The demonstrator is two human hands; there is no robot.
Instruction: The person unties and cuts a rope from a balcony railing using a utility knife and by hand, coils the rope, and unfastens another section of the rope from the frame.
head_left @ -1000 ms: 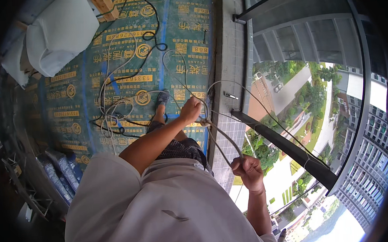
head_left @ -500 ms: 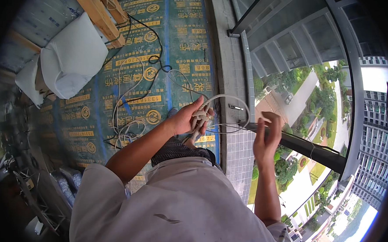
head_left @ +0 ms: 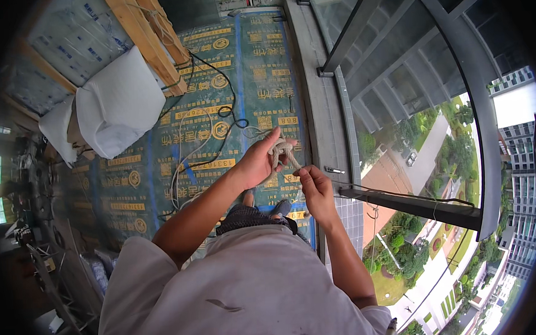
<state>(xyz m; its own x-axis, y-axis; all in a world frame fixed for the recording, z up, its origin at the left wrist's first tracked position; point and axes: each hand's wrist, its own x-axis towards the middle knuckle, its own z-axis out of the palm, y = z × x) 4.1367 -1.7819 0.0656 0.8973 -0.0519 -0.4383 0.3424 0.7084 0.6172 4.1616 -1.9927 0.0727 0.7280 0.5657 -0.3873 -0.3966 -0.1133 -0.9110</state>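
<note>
Gripping a knotted rope (head_left: 281, 147), its underside out of sight, left hand (head_left: 257, 164) cupped, right hand (head_left: 316, 189) pinched.

Head-worn fisheye view, looking steeply down from above the shirt (head_left: 244, 284) at 6 o'clock, left hand (head_left: 257, 163) and right hand (head_left: 318, 192) near centre, floor (head_left: 200, 89) farther at 11 o'clock, window frame (head_left: 488, 156) at 3 o'clock
</note>
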